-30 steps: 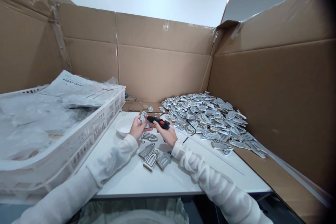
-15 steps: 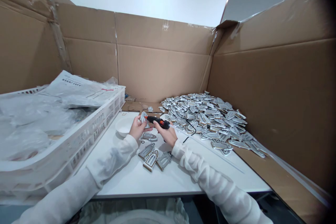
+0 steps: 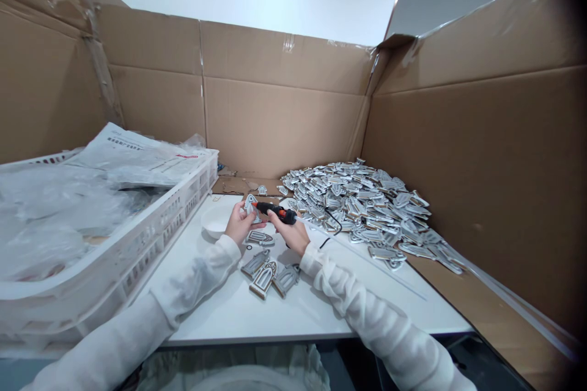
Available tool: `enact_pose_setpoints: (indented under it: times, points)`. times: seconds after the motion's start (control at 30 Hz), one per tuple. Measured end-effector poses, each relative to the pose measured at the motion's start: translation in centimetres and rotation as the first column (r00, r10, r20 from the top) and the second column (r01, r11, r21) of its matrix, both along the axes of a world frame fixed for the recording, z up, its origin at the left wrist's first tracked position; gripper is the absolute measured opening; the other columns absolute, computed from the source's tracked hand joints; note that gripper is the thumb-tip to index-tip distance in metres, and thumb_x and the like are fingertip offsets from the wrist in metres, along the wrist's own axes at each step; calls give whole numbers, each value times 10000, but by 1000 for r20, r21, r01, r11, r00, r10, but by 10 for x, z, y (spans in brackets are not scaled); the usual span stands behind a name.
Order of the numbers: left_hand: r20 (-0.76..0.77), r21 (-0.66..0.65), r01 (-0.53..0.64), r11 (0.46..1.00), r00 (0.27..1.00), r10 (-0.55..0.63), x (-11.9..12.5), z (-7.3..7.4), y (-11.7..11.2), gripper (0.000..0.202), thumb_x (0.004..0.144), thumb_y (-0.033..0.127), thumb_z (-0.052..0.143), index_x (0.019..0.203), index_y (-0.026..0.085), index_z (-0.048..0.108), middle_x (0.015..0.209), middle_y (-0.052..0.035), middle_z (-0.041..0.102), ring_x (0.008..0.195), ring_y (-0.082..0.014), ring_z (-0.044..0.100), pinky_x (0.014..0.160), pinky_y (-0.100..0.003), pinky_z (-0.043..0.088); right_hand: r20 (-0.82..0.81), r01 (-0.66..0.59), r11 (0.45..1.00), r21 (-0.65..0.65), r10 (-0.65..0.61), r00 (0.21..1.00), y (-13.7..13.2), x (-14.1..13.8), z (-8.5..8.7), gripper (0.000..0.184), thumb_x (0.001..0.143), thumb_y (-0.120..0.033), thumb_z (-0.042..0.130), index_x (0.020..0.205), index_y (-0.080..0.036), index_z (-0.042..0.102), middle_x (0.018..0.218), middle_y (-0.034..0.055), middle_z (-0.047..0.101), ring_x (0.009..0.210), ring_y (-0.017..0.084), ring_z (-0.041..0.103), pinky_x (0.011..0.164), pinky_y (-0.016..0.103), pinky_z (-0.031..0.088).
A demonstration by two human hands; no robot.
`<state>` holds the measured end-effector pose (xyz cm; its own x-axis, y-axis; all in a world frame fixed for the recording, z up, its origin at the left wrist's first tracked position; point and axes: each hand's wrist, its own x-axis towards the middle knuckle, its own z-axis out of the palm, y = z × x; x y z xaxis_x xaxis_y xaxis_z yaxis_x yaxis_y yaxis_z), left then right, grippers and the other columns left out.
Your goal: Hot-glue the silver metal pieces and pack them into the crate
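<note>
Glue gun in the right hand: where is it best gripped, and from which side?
Probably by its black rear body, coming from the right, as the right hand does. The glue gun lies roughly level, tip pointing left at the arched piece in the left hand, so that end should stay clear.

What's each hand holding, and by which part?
Right hand grips the glue gun by its handle; left hand pinches an arch-shaped piece by its edge.
</note>
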<state>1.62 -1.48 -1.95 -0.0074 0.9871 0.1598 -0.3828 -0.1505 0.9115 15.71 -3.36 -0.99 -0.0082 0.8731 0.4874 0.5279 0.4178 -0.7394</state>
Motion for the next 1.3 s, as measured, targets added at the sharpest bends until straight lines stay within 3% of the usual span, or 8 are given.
enact_pose_setpoints:
  times: [0.2, 0.5, 0.7, 0.8, 0.9, 1.0, 1.2, 1.3]
  points:
    - [-2, 1, -7, 1000, 1000, 7, 0, 0, 0, 391, 648, 191, 651, 927, 175, 377, 643, 54, 596, 542, -125, 623, 615, -338, 557, -14, -9, 1000, -2, 9, 1000, -1, 0, 1, 413, 725, -548, 456, 607, -182, 607, 468, -2, 545, 508, 152, 533, 529, 258, 401]
    - [-4, -17, -17, 1000, 1000, 17, 1, 2, 1, 362, 661, 158, 622, 911, 183, 362, 640, 41, 615, 504, -117, 609, 536, -264, 520, -53, 0, 999, 42, 2, 999, -1, -3, 2, 368, 711, -523, 490, 627, -186, 610, 515, 0, 571, 512, 153, 520, 531, 262, 386]
    - [-61, 91, -36, 995, 997, 42, 1, 2, -1, 377, 637, 253, 649, 819, 192, 324, 751, -22, 652, 510, -113, 585, 421, -201, 418, -241, 224, 975, 6, -216, 946, 10, 15, 10, 433, 701, -587, 465, 561, -189, 566, 519, 4, 554, 531, 166, 513, 549, 278, 374]
    - [-153, 140, -19, 990, 987, 41, 0, 5, -2, 353, 601, 298, 670, 795, 166, 406, 703, -31, 648, 496, -110, 555, 385, -183, 343, -355, 270, 961, -59, -274, 894, 17, 25, 14, 430, 692, -594, 474, 566, -192, 563, 560, 11, 578, 566, 176, 533, 564, 284, 379]
    - [-254, 175, -10, 984, 966, 55, 0, 8, -4, 310, 566, 291, 687, 791, 121, 560, 684, -34, 645, 551, -115, 555, 445, -197, 368, -436, 226, 971, -74, -235, 868, 19, 27, 16, 432, 701, -589, 467, 567, -191, 572, 603, 20, 604, 619, 180, 565, 607, 285, 395]
    - [-266, 190, -13, 982, 962, 65, -1, 10, -5, 291, 571, 280, 675, 810, 122, 624, 745, -36, 657, 639, -133, 574, 539, -216, 416, -489, 95, 995, -36, -101, 867, 16, 22, 17, 435, 716, -580, 461, 577, -182, 569, 595, 22, 604, 614, 175, 591, 644, 283, 413]
    - [-253, 174, -63, 983, 962, 107, -3, 8, -3, 283, 635, 293, 606, 871, 137, 604, 741, -30, 631, 663, -140, 582, 586, -234, 451, -494, -108, 993, -46, 72, 866, 11, 14, 13, 434, 710, -586, 483, 595, -173, 552, 583, 28, 592, 538, 164, 589, 592, 278, 438]
    - [-155, 116, -82, 990, 983, 100, -1, 8, -4, 268, 667, 293, 557, 904, 179, 507, 689, 16, 577, 618, -130, 592, 567, -246, 470, -464, -164, 986, -34, 130, 876, 10, 13, 12, 443, 720, -591, 468, 592, -176, 554, 567, 20, 578, 499, 142, 551, 563, 271, 433]
